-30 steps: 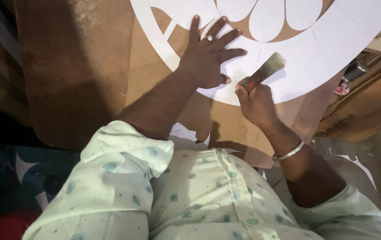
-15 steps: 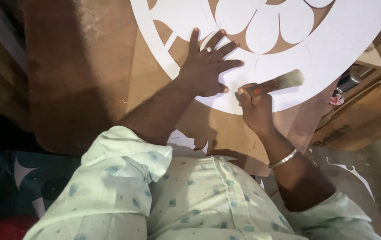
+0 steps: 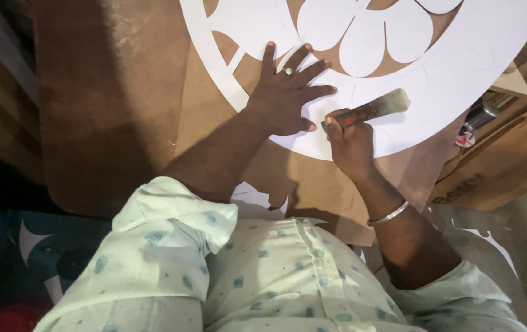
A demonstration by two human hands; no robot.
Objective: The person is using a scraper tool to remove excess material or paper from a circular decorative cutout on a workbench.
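A large round white sheet [image 3: 460, 67] with petal-shaped cut-outs lies on a brown board [image 3: 110, 104]. My left hand [image 3: 288, 95], a ring on one finger, presses flat on the sheet's lower rim with the fingers spread. Just to its right, my right hand [image 3: 349, 138] grips a cutting tool [image 3: 377, 109] with a red-and-metal handle. The tool's tip is against the sheet beside my left thumb, and its handle points up and to the right. A silver bangle [image 3: 389, 215] circles my right wrist.
White offcuts [image 3: 257, 200] lie on the board near my lap. A brown cardboard box [image 3: 497, 166] and a dark metal object [image 3: 478, 117] sit at the right edge. A dark patterned floor covering [image 3: 42, 252] shows at lower left.
The cutting tool's handle has swung lower, from pointing steeply up to lying flatter toward the right. My left hand stays pressed on the sheet. The view has shifted slightly.
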